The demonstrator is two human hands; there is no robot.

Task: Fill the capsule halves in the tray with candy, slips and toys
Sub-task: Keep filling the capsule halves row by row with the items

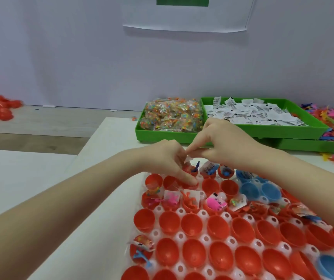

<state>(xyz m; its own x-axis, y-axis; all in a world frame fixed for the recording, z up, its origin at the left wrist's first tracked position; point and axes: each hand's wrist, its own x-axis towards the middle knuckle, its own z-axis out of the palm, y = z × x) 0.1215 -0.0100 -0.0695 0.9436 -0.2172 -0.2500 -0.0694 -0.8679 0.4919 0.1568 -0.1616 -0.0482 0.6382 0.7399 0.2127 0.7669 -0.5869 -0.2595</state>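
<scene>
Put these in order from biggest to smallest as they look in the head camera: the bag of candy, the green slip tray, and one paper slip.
1. Green slip tray
2. Bag of candy
3. One paper slip

All three sit at a similar distance, so the order seems safe.

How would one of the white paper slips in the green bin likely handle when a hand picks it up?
The white slips look thin and lie creased and curled in the green bin, so one is probably floppy and very light. They overlap in a loose heap, so a pinch may lift several together. Flat paper seems unlikely to roll.
</scene>
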